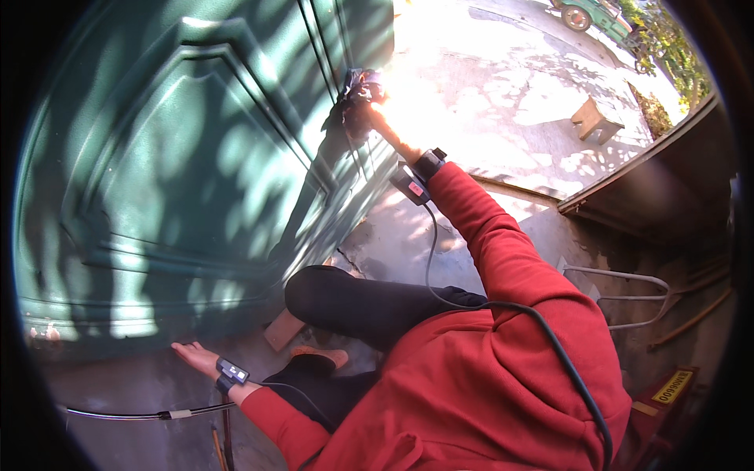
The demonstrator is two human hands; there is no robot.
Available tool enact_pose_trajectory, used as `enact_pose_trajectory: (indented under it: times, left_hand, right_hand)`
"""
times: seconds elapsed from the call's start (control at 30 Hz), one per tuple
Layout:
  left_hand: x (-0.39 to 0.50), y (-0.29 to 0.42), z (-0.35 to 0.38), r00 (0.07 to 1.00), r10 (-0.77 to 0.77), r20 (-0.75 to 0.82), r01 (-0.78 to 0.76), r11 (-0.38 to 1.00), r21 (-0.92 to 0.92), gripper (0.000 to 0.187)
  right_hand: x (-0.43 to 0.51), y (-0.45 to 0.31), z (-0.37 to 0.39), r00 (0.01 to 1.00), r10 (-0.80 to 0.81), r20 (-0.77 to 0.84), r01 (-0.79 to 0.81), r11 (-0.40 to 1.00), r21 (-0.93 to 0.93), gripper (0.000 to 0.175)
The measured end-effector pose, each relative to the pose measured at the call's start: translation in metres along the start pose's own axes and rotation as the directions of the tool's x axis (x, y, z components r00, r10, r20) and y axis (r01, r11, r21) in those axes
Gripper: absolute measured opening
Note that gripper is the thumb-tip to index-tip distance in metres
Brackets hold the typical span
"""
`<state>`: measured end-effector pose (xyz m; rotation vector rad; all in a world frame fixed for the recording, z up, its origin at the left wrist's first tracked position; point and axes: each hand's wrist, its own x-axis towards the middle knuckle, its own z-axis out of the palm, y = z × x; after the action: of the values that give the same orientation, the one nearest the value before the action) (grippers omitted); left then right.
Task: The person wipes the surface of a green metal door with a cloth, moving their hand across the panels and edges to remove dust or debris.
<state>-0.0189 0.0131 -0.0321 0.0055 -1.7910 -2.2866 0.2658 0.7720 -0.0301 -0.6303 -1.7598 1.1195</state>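
A green panelled door (200, 153) with moulded ridges fills the left side, dappled with sun and shadow. My right hand (380, 118) is stretched out to the door's far side, shut on a dark bunched cloth (356, 103) that lies against the surface. Strong glare washes out part of that hand. Down at the door's lower edge, my left hand (195, 357) has its palm turned up and its fingers extended, with nothing in it. Whether its fingertips touch the door I cannot tell. Each wrist carries a strapped device with a cable.
A brick-like block (285, 331) sits by my knee under the door's edge. At lower left runs a shiny tube (118, 414). A metal tube frame (630, 297) and a red object with a yellow plate (665, 397) stand at right. Outside are a wooden stool (596, 121) and a green vehicle (601, 20).
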Motion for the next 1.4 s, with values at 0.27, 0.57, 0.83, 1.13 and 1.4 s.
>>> enact_pose_trajectory:
  times: [0.27,0.57,0.83,1.13,1.4]
  left_hand:
    - [0.003,0.000,0.006,0.999,0.012,-0.048,-0.010,0.999,0.043,0.091]
    - [-0.010,0.012,0.007,0.999,0.000,0.045,-0.001,0.999,0.033,0.094]
    - [-0.012,0.013,0.013,0.996,-0.050,-0.079,0.054,0.998,0.045,0.092]
    - [-0.010,0.010,0.009,0.999,-0.016,-0.052,0.019,0.997,0.073,0.093]
    - [0.002,0.001,-0.005,0.995,-0.021,-0.095,0.026,0.999,0.048,0.092]
  right_hand:
    - [-0.053,0.069,0.044,0.994,0.095,-0.058,-0.102,0.986,-0.132,0.041]
    - [-0.038,0.093,0.039,0.951,0.308,0.018,-0.306,0.930,0.205,0.019]
    - [-0.053,0.112,0.028,0.939,0.344,0.003,-0.336,0.914,0.228,0.022]
    - [-0.076,0.094,0.063,0.845,0.534,0.005,-0.494,0.778,0.387,0.025]
    - [0.022,0.052,0.011,0.982,0.189,0.023,-0.190,0.968,0.164,0.024]
